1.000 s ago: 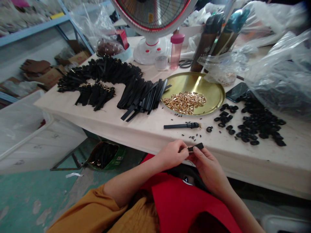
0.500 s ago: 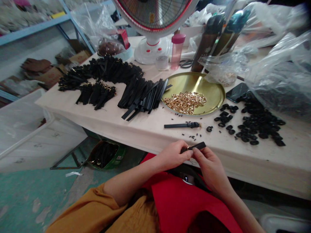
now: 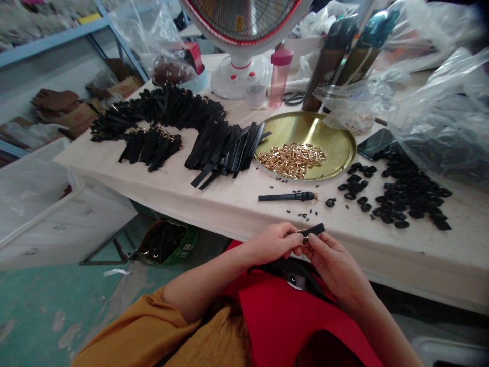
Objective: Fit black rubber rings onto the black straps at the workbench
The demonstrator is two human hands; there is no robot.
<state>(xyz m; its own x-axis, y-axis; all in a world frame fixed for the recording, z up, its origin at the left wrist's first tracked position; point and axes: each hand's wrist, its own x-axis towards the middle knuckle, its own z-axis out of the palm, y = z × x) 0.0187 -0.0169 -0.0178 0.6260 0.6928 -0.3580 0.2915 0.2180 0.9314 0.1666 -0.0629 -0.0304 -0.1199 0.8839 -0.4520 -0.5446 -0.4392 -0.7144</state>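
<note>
At the lower centre of the frame, the person's left hand and right hand meet at the front edge of the table. Between them is a black strap, tilted up toward the right, with a bit of gold metal showing near the fingertips. The left hand pinches the strap's left part, its thumb along the near side; the right hand grips it farther right, fingers bent, thumb pressed on it.

Just beyond the hands, a second strap lies flat, its gold end to the right, near a black loop and scattered small black bits. Behind these, in the upper right centre, a gold tray bears a heap of gold fittings. More loops lie at the right of the frame. Left of the tray are long black strips and, farther left, bundled straps. A fan stands at the top centre, beside a pink bottle.
</note>
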